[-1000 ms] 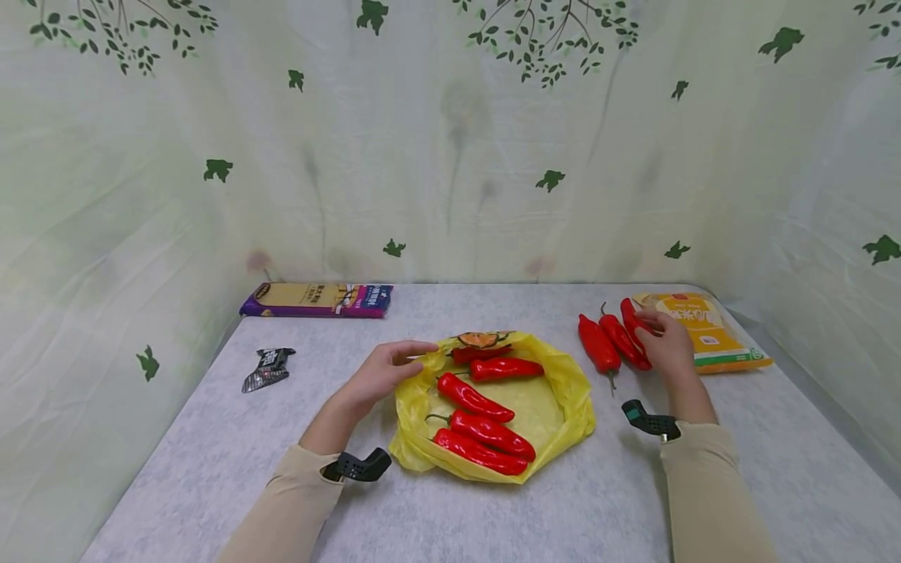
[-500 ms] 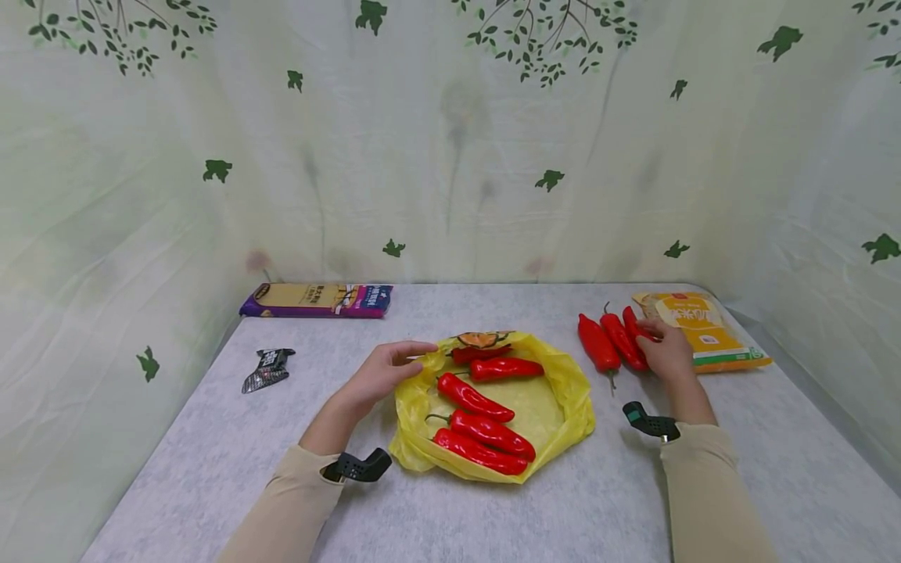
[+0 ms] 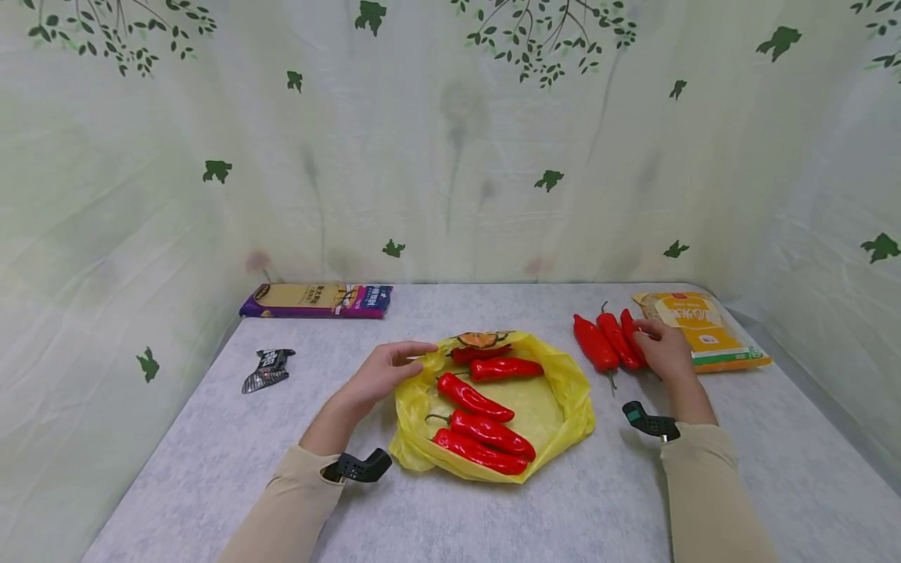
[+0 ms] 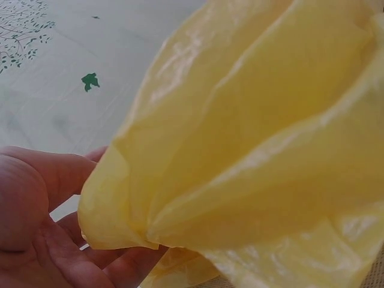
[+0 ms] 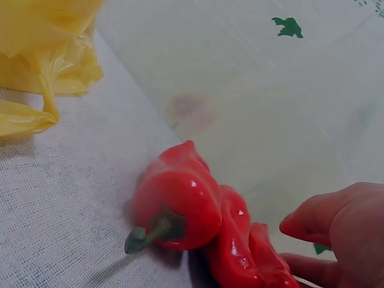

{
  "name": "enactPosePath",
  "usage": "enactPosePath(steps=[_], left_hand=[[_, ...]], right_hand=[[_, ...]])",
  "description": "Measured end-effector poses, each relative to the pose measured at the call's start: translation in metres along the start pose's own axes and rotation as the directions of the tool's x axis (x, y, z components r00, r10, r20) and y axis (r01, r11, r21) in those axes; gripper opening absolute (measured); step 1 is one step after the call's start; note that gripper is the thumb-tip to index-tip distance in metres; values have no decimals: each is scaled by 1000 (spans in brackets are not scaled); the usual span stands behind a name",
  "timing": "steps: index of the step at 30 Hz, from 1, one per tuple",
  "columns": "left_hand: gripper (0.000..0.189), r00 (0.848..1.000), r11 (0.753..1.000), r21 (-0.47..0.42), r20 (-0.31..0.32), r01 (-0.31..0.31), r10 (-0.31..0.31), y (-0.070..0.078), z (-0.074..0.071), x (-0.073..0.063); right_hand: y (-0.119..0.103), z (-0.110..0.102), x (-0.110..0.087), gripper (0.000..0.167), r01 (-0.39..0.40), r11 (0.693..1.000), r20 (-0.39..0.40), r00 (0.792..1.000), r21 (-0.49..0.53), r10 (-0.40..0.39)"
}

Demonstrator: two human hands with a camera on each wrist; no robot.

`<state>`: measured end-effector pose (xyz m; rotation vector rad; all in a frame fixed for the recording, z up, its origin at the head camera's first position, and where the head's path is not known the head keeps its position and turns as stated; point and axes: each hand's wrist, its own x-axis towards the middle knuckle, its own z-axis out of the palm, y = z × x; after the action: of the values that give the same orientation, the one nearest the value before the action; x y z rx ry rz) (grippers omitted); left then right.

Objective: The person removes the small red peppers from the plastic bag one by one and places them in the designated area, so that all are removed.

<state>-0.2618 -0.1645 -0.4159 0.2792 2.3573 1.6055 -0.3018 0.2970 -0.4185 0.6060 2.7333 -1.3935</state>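
Three peppers outside the bag, far right of the worktop (image 3: 479, 309), side by side. The rightmost pepper (image 3: 628, 327) is the one at my fingers. It lies just left of my right hand (image 3: 667, 348), which is by far the nearer of the two hands. The left hand (image 3: 383, 374) is well apart, across the yellow bag (image 3: 579, 418).

Right hand: thumb and fingers apart, thumb clear of the pepper, fingers at its right flank, seemingly touching. Left hand: fingers spread and relaxed against the bag's left edge, no pinch seen.

Long axis of the rightmost pepper: away from me, far end leaning slightly left, so it runs beside my fingertips. The narrow end points to the back; the near end is behind my hand (stem not visible, cannot say more). The middle pepper (image 3: 615, 336) lies nearly parallel, stem at the back. The left pepper (image 3: 595, 344) slants likewise, but its stem comes toward me.
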Motion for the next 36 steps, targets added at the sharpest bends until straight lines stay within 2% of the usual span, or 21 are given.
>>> enactPosePath(steps=[7, 13, 21, 24, 30, 33, 36], left_hand=[[35, 1000, 1000, 8, 4, -10, 10, 0, -1, 0], [35, 1000, 1000, 10, 4, -8, 8, 0, -1, 0], [35, 1000, 1000, 12, 1, -14, 14, -1, 0, 0], [35, 1000, 1000, 11, 1, -14, 14, 0, 0, 0], [35, 1000, 1000, 10, 0, -12, 12, 1, 0, -1], [34, 1000, 1000, 11, -1, -11, 11, 1, 0, -1], [34, 1000, 1000, 13, -2, -2, 2, 0, 0, -1]], right_hand=[[-8, -1, -4, 55, 14, 1000, -10, 1000, 24, -13], [-25, -3, -14, 55, 51, 997, -50, 998, 55, -49], [-49, -2, -31, 53, 138, 990, -65, 988, 11, -137], [-57, 0, -37, 53, 197, 980, -50, 979, -7, -197], [-77, 9, -54, 50, 345, 938, 10, 939, -45, -345], [-86, 17, -64, 48, 431, 899, 51, 902, -85, -428], [-93, 26, -71, 46, 519, 849, 100, 854, -102, -510]])
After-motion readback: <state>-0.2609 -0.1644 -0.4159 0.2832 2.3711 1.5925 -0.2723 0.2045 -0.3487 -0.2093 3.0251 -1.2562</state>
